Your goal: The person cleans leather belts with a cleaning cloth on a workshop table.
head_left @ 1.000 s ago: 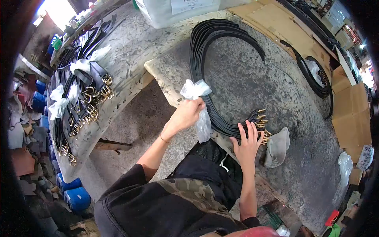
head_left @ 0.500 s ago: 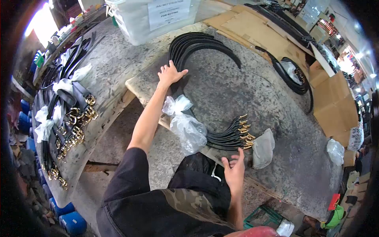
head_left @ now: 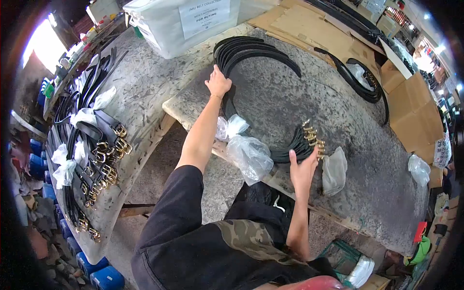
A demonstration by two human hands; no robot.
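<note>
A bundle of black belts (head_left: 227, 54) lies in a curve on the dark, stained table (head_left: 357, 179). My left hand (head_left: 219, 83) is closed around the straps near the table's left corner. Gold-coloured buckles (head_left: 315, 139) gather at the bundle's near end. There my right hand (head_left: 304, 175) grips the straps just below the buckles, thumb on one side and fingers on the other; the fingers are partly hidden. Between my hands, a clear plastic bag (head_left: 250, 157) wraps the bundle and hangs over the table edge. A pale pouch (head_left: 334, 171) lies right of my right hand.
More belts with gold buckles (head_left: 104, 176) lie on the left table. A white plastic bin (head_left: 159, 29) stands at the back. Coiled belts (head_left: 360, 94) lie at the right, near cardboard (head_left: 411, 111). Blue containers (head_left: 107, 278) stand on the floor at left.
My left hand's spread thumb has closed in around the straps. The right hand has moved up onto the belts by the buckles, whose ends now look tilted upward. The view has shifted slightly.
</note>
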